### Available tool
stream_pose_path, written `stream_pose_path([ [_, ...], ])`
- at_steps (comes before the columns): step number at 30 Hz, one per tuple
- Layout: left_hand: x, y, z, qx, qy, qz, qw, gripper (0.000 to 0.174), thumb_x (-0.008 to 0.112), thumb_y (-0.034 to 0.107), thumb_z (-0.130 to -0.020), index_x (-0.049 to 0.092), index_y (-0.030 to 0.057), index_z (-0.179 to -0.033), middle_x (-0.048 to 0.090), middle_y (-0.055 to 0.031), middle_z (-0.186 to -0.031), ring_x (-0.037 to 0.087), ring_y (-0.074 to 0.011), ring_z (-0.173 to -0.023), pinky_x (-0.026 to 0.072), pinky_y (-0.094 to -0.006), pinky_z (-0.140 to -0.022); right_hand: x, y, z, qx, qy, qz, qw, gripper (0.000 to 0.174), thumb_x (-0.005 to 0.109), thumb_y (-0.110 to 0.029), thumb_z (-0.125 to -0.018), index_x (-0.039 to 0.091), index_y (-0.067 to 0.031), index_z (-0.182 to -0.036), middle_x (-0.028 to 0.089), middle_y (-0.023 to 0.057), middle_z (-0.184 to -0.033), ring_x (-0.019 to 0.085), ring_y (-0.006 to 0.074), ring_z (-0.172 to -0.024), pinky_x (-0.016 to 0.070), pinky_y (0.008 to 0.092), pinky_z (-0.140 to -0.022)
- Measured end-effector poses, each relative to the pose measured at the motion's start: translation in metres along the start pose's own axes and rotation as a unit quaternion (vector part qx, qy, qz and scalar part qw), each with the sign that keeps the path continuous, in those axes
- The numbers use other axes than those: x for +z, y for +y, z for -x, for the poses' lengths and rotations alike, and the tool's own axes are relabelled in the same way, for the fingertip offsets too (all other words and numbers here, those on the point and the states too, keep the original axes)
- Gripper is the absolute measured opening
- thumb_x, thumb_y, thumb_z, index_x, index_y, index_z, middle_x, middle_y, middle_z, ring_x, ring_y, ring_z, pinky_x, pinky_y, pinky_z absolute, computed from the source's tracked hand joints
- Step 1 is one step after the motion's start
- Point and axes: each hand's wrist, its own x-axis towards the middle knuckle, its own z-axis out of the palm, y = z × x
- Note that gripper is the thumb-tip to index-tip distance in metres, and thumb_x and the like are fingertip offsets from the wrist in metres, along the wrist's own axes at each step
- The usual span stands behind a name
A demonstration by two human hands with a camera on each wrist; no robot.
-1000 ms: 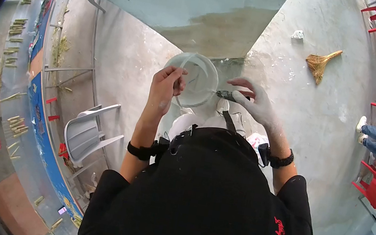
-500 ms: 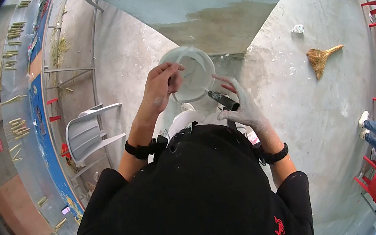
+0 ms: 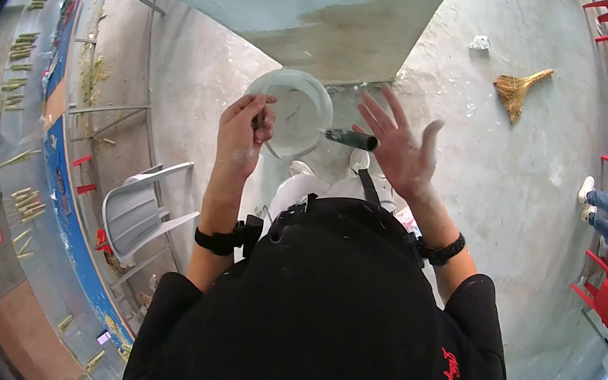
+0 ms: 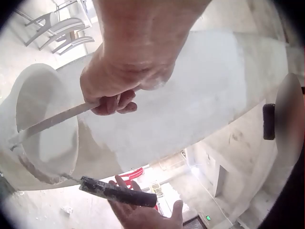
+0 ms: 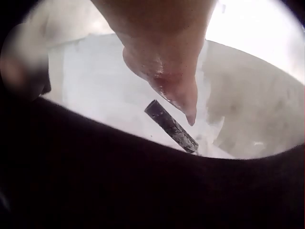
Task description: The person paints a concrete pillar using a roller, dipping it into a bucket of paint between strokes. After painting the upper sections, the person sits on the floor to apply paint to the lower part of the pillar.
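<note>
Plastic bucket [image 3: 325, 114], head view: just beside the left hand [image 3: 242, 132], which grips its handle [image 4: 57, 119]; right hand [image 3: 405, 154] spread wide, straw broom [image 3: 519, 93] on concrete floor [image 3: 499, 165] beyond it. Left wrist: two-toned wall [image 4: 205, 86] behind the left hand. Right wrist: black tool grip [image 5: 171, 128] near the right hand.

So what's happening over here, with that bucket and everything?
A person in black has a pale bucket in front of them. Their left hand grips the bucket's strap. A dark, pale-speckled handle sticks out past the rim on the right. The right hand is spread open beside it, not gripping it; whether they touch, I can't tell. A straw broom lies on the floor farther off.
</note>
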Motion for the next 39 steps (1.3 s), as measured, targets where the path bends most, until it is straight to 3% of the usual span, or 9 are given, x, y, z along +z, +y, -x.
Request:
stream_pose_path([
  [8, -0.002, -0.005, 0.005, -0.032, 0.014, 0.022, 0.999, 0.020, 0.050, 0.013, -0.093, 0.059, -0.0038, -0.096, 0.050, -0.0032, -0.061, 0.036, -0.0073, -0.046, 0.0293, -0.0216, -0.045, 0.013, -0.032, 0.001, -0.011, -0.004, -0.242, 0.970, 0.093, 0.026, -0.080, -0.080, 0.013, -0.0193, -0.149, 0.014, 0.0185, -0.153, 0.014, 0.0333, -0.141, 0.0101, 0.0548, -0.113],
  [9, -0.001, -0.005, 0.006, -0.034, 0.015, 0.015, 0.999, 0.020, 0.050, 0.013, -0.093, 0.059, -0.0038, -0.096, 0.051, -0.0031, -0.061, 0.036, -0.0073, -0.046, 0.0295, -0.0216, -0.045, 0.013, -0.031, -0.001, -0.060, 0.021, 0.067, 0.996, 0.089, 0.035, -0.076, -0.081, 0.019, -0.0191, -0.148, 0.015, 0.0176, -0.153, 0.013, 0.0333, -0.141, 0.0090, 0.0557, -0.113],
  [11, 0.001, -0.005, 0.008, -0.036, 0.014, 0.011, 0.999, 0.020, 0.050, 0.013, -0.093, 0.059, -0.0039, -0.096, 0.051, -0.0030, -0.061, 0.037, -0.0073, -0.046, 0.0298, -0.0215, -0.045, 0.019, -0.034, 0.001, -0.103, 0.042, 0.368, 0.923, 0.086, 0.044, -0.072, -0.081, 0.026, -0.0189, -0.146, 0.016, 0.0167, -0.152, 0.013, 0.0334, -0.141, 0.0079, 0.0565, -0.113],
  [13, 0.000, -0.007, 0.008, -0.039, 0.011, 0.006, 0.999, 0.019, 0.050, 0.013, -0.093, 0.059, -0.0040, -0.096, 0.051, -0.0030, -0.061, 0.037, -0.0073, -0.046, 0.0302, -0.0215, -0.045, 0.046, -0.053, 0.010, -0.106, -0.065, 0.867, 0.482, 0.077, 0.060, -0.058, -0.078, 0.041, -0.0145, -0.139, 0.019, 0.0155, -0.152, 0.015, 0.0319, -0.141, 0.0057, 0.0569, -0.113],
  [18, 0.004, -0.009, 0.008, -0.042, 0.004, -0.009, 0.999, 0.020, 0.051, 0.014, -0.094, 0.059, -0.0037, -0.097, 0.052, -0.0030, -0.062, 0.037, -0.0067, -0.045, 0.0307, -0.0208, -0.045, 0.043, -0.014, 0.015, -0.063, -0.124, 0.883, 0.447, 0.070, 0.068, -0.045, -0.076, 0.049, -0.0079, -0.131, 0.043, 0.0149, -0.136, 0.031, 0.0312, -0.135, 0.0098, 0.0552, -0.114],
  [21, 0.005, -0.011, 0.009, -0.036, -0.006, -0.015, 0.999, 0.020, 0.051, 0.014, -0.094, 0.060, -0.0034, -0.097, 0.052, -0.0031, -0.062, 0.037, -0.0064, -0.045, 0.0306, -0.0206, -0.045, 0.043, 0.004, 0.013, -0.136, -0.119, 0.912, 0.368, 0.060, 0.065, -0.034, -0.080, 0.049, -0.0047, -0.130, 0.054, 0.0155, -0.121, 0.050, 0.0273, -0.118, 0.0260, 0.0492, -0.108],
  [23, 0.005, -0.012, 0.009, -0.036, -0.010, -0.014, 0.999, 0.020, 0.051, 0.015, -0.094, 0.060, -0.0032, -0.096, 0.052, -0.0030, -0.062, 0.037, -0.0063, -0.045, 0.0306, -0.0206, -0.045, 0.047, 0.008, 0.014, 0.012, -0.106, 0.965, 0.241, 0.053, 0.059, -0.023, -0.083, 0.049, -0.0023, -0.131, 0.061, 0.0129, -0.102, 0.061, 0.0202, -0.093, 0.0399, 0.0379, -0.088],
  [30, 0.014, -0.015, 0.013, -0.038, -0.006, -0.026, 0.999, 0.021, 0.050, 0.013, -0.094, 0.058, -0.0049, -0.099, 0.049, -0.0027, -0.062, 0.035, -0.0070, -0.046, 0.0288, -0.0212, -0.045, 0.041, 0.018, 0.005, 0.061, -0.108, 0.964, 0.236, 0.030, 0.057, -0.016, -0.080, 0.060, -0.0044, -0.107, 0.062, 0.0025, -0.073, 0.062, 0.0171, -0.070, 0.0403, 0.0314, -0.061],
  [39, 0.005, -0.022, 0.011, -0.025, 0.001, -0.020, 0.999, 0.019, 0.050, 0.015, -0.095, 0.060, -0.0018, -0.095, 0.048, 0.0000, -0.062, 0.036, -0.0061, -0.049, 0.0308, -0.0205, -0.048, 0.027, 0.031, 0.001, 0.061, -0.122, 0.921, 0.364, 0.006, 0.059, -0.012, -0.075, 0.061, -0.0068, -0.074, 0.065, 0.0092, -0.067, 0.067, 0.0209, -0.067, 0.0478, 0.0330, -0.053],
])
